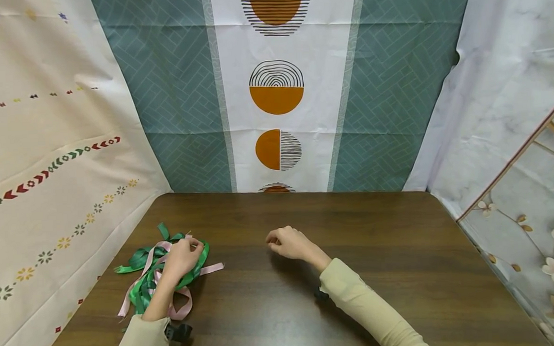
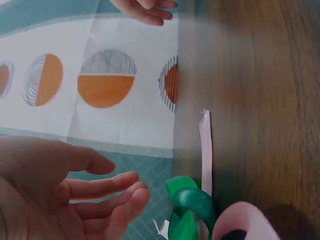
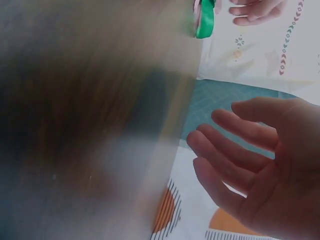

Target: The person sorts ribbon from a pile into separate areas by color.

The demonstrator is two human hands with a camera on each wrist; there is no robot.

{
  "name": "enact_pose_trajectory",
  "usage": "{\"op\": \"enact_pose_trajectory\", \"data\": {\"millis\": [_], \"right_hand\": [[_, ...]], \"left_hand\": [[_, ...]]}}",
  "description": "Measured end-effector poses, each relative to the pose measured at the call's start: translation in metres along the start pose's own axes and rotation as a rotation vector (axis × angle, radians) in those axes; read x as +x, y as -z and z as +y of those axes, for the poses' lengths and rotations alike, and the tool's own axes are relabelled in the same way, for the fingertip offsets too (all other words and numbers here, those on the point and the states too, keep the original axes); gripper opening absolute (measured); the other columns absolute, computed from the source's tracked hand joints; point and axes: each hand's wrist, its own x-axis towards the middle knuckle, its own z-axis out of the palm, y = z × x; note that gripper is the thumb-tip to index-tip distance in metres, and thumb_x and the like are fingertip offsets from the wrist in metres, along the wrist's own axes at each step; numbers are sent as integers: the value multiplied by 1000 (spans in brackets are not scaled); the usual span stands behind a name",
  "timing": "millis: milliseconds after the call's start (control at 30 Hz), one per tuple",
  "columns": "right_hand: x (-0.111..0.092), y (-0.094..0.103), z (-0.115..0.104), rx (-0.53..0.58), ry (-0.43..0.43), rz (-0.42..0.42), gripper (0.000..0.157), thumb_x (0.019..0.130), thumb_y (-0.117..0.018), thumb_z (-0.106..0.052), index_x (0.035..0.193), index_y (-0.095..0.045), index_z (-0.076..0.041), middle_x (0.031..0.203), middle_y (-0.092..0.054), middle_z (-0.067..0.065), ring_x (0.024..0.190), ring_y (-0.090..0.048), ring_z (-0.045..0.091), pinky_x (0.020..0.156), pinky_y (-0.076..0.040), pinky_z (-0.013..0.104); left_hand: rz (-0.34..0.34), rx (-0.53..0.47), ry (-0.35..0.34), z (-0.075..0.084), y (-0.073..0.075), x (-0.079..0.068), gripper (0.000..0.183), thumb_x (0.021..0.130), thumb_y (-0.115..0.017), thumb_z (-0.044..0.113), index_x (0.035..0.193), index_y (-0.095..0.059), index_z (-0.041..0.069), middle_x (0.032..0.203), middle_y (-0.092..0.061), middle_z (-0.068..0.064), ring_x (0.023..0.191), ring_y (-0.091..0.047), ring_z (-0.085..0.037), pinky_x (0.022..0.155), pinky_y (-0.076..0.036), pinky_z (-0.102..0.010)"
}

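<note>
A loose heap of green and pink ribbons (image 1: 143, 259) lies on the left part of the brown wooden table (image 1: 264, 297). Over the heap hovers my left hand (image 1: 182, 259), its fingers relaxed and slightly bent with nothing between them. The left wrist view shows that hand (image 2: 85, 195) beside looped green ribbon (image 2: 192, 207) and a pink ribbon end (image 2: 206, 150). Above the middle of the table is my right hand (image 1: 291, 243), away from the ribbons. In the right wrist view its fingers (image 3: 230, 150) are loosely spread and hold nothing.
Patterned cloths hang around the table: a teal and white one (image 1: 276, 49) behind, a cream one (image 1: 63, 167) on the left and a marbled, flowered one (image 1: 512, 132) on the right. Dark wrist cameras (image 1: 178, 332) sit under the cuffs.
</note>
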Motion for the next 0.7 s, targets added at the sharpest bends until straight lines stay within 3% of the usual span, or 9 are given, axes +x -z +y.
{"op": "enact_pose_trajectory", "data": {"millis": [133, 267, 333, 433, 567, 633, 700], "right_hand": [[1, -1, -3, 44, 33, -47, 24, 96, -58, -16, 114, -68, -6, 105, -71, 3, 92, -66, 12, 76, -51, 25], [0, 0, -4, 53, 36, -71, 25, 96, -58, -16, 116, -68, -6, 108, -71, 4, 92, -66, 13, 78, -52, 26], [-1, 0, -5, 52, 38, -79, 25, 96, -58, -16, 116, -67, -6, 108, -71, 4, 92, -66, 12, 77, -52, 26], [-2, -1, -6, 53, 53, -95, 25, 96, -58, -16, 116, -67, -5, 109, -71, 5, 90, -65, 12, 77, -51, 25], [-3, -2, -8, 43, 60, -118, 25, 97, -58, -17, 117, -67, -6, 111, -70, 4, 89, -64, 10, 77, -50, 24], [-2, -3, -9, 39, 66, -139, 25, 97, -58, -17, 118, -67, -6, 112, -70, 4, 89, -64, 9, 78, -50, 23], [-1, -3, -10, 33, 75, -166, 26, 97, -57, -18, 119, -66, -7, 112, -70, 4, 92, -64, 9, 80, -50, 23]], "left_hand": [[-35, -4, -29, -9, -5, 7, 24, 89, -55, 11, 97, -69, -7, 97, -69, -27, 89, -67, -39, 75, -53, -47], [-23, 0, -90, -24, -16, 18, 23, 86, -59, 11, 95, -68, -8, 87, -70, -23, 79, -67, -34, 66, -53, -40], [-22, 25, -95, -28, -21, 22, 18, 85, -60, 10, 86, -68, -7, 77, -68, -17, 69, -64, -28, 58, -49, -35], [-70, 53, -48, -27, -23, 23, 21, 83, -63, 6, 65, -55, 0, 59, -49, -5, 56, -48, -18, 51, -36, -28], [-146, 89, 18, -19, -25, 22, 41, 82, -64, 4, 55, -34, 13, 56, -27, 4, 54, -32, -14, 52, -27, -26], [-156, 110, 47, -17, -27, 22, 42, 83, -65, 6, 56, -34, 13, 57, -26, 3, 54, -33, -14, 52, -30, -26], [-147, 136, 76, -16, -30, 24, 34, 83, -68, 8, 62, -41, 7, 59, -36, -1, 57, -43, -18, 53, -36, -29]]}}
